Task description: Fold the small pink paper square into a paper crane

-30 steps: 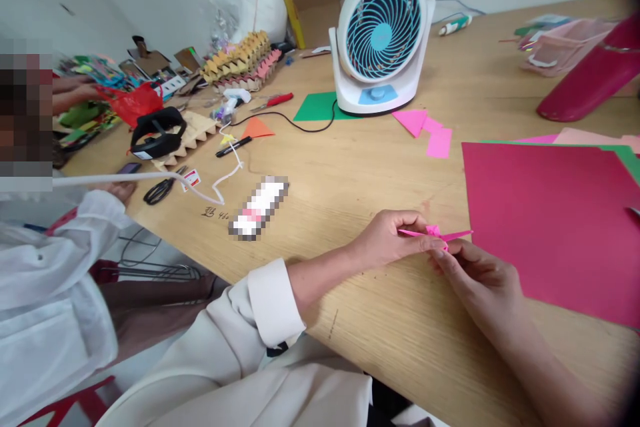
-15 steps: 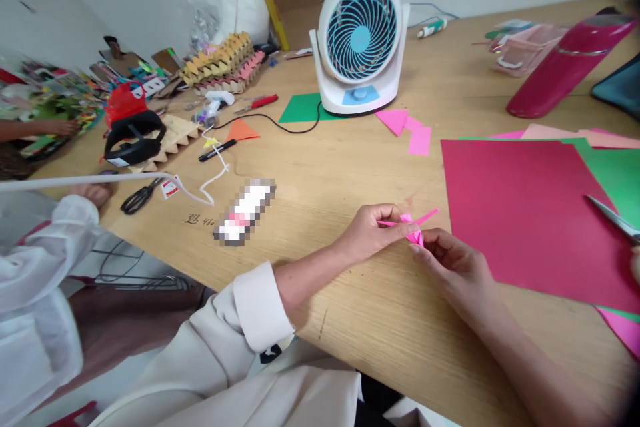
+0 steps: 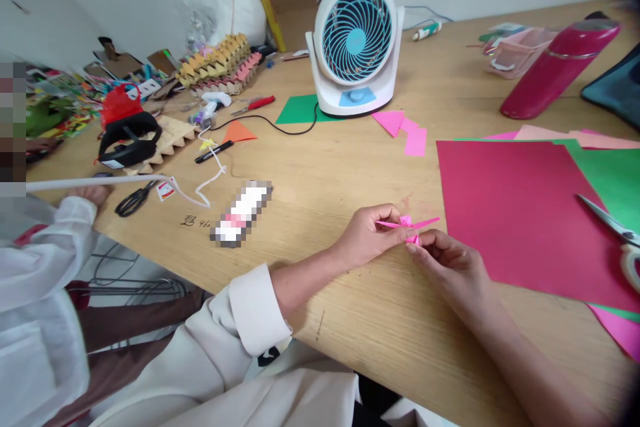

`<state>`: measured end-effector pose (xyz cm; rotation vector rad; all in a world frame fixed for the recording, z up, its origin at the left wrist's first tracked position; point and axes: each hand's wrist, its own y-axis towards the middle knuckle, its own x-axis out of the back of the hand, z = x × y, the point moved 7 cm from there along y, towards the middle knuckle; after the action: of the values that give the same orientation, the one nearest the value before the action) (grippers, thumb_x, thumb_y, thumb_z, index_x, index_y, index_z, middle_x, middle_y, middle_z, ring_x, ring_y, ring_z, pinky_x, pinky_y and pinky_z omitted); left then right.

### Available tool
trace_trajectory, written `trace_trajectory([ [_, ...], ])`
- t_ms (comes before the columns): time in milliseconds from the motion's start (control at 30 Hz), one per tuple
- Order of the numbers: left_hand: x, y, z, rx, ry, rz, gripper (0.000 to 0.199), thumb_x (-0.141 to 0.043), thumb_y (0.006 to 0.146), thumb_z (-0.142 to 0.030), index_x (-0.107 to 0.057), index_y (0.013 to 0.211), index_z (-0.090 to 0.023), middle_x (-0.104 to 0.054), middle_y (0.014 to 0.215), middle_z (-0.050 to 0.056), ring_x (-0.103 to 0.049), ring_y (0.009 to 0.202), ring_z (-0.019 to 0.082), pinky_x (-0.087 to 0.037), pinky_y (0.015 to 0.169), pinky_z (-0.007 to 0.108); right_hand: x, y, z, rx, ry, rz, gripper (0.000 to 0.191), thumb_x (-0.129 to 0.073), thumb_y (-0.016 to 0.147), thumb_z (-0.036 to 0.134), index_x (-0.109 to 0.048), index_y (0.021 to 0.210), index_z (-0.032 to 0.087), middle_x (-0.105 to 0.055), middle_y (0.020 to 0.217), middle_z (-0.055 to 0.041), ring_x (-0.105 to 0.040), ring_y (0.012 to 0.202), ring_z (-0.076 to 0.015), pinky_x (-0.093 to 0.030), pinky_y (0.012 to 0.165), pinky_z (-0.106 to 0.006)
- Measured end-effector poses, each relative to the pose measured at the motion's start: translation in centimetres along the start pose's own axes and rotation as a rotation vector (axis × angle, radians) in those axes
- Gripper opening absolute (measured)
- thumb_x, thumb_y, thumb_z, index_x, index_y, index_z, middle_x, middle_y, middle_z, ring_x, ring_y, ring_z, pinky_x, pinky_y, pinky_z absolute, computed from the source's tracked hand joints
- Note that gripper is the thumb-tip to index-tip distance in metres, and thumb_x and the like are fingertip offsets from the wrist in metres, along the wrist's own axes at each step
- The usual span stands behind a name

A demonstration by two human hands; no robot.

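Note:
A small folded piece of pink paper (image 3: 413,239) with thin pointed ends is held between both hands just above the wooden table. My left hand (image 3: 373,233) pinches it from the left, thumb on top. From the right, the thumb and forefinger of my right hand (image 3: 450,260) close on its lower end; the fingers hide part of the folds. Right of my hands lies a large dark red paper sheet (image 3: 505,207), with open scissors (image 3: 610,220) resting on its right side.
Beyond my hands are pink paper scraps (image 3: 415,141) and a white fan (image 3: 357,47). A pink bottle (image 3: 560,70) stands at the back right. Left lie a phone (image 3: 243,213), black scissors (image 3: 135,200) and a black headset strap (image 3: 129,140). A co-worker's sleeve (image 3: 47,233) is at far left.
The pink paper has turned slightly in my fingers, its long point now lying flatter. My hands stay nearly in place. The whole view has shifted a little, showing more of the scissors' handle.

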<state>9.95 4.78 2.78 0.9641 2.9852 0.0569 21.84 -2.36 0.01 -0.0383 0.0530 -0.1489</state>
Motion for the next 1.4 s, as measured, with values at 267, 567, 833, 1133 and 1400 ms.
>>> trace_trajectory([
  [267, -0.5, -0.2, -0.3, -0.014, -0.001, 0.065, 0.032, -0.078, 0.075, -0.04, -0.059, 0.075, -0.014, -0.056, 0.074, -0.002, -0.048, 0.07, 0.009, -0.037, 0.067, 0.023, 0.1, -0.1, 0.7, 0.017, -0.064, -0.017, 0.035, -0.081, 0.073, 0.05, -0.062, 0.067, 0.02, -0.054, 0.061, 0.0021, -0.044, 0.055, -0.0105, -0.038, 0.052, -0.024],
  [567, -0.6, 0.1, 0.7, 0.076, -0.094, 0.069, 0.036, -0.084, 0.067, -0.039, -0.061, 0.07, -0.012, -0.055, 0.068, -0.003, -0.045, 0.064, 0.007, -0.031, 0.062, 0.022, -0.2, 0.0, -0.4, -0.045, -0.032, -0.015, 0.03, -0.079, 0.075, 0.047, -0.065, 0.079, 0.021, -0.064, 0.073, -0.0014, -0.055, 0.067, -0.0149, -0.045, 0.062, -0.026],
  [833, -0.9, -0.2, 1.6, 0.256, -0.291, 0.059, 0.035, -0.085, 0.066, -0.041, -0.064, 0.069, -0.013, -0.064, 0.072, -0.001, -0.056, 0.071, 0.01, -0.04, 0.076, 0.026, -0.4, -0.2, 0.0, -0.097, -0.086, -0.036, 0.032, -0.077, 0.075, 0.048, -0.063, 0.08, 0.02, -0.058, 0.07, 0.0, -0.048, 0.064, -0.0132, -0.037, 0.057, -0.025],
  [1133, -0.9, -0.4, 1.7, 0.238, -0.283, 0.04, 0.03, -0.083, 0.072, -0.037, -0.066, 0.074, -0.012, -0.065, 0.076, 0.0, -0.056, 0.074, 0.01, -0.039, 0.075, 0.025, -0.4, -0.3, -0.3, -0.102, -0.126, -0.057, 0.032, -0.074, 0.079, 0.049, -0.066, 0.086, 0.019, -0.064, 0.075, -0.0026, -0.054, 0.067, -0.0152, -0.04, 0.059, -0.026],
  [1400, -1.2, -0.3, 1.5, 0.154, -0.288, 0.032, 0.031, -0.082, 0.072, -0.038, -0.064, 0.073, -0.013, -0.063, 0.075, -0.001, -0.055, 0.074, 0.009, -0.04, 0.076, 0.025, -0.5, -0.2, -0.7, -0.118, -0.072, -0.048, 0.034, -0.073, 0.079, 0.051, -0.062, 0.085, 0.02, -0.059, 0.074, -0.001, -0.05, 0.066, -0.015, -0.039, 0.059, -0.027],
])
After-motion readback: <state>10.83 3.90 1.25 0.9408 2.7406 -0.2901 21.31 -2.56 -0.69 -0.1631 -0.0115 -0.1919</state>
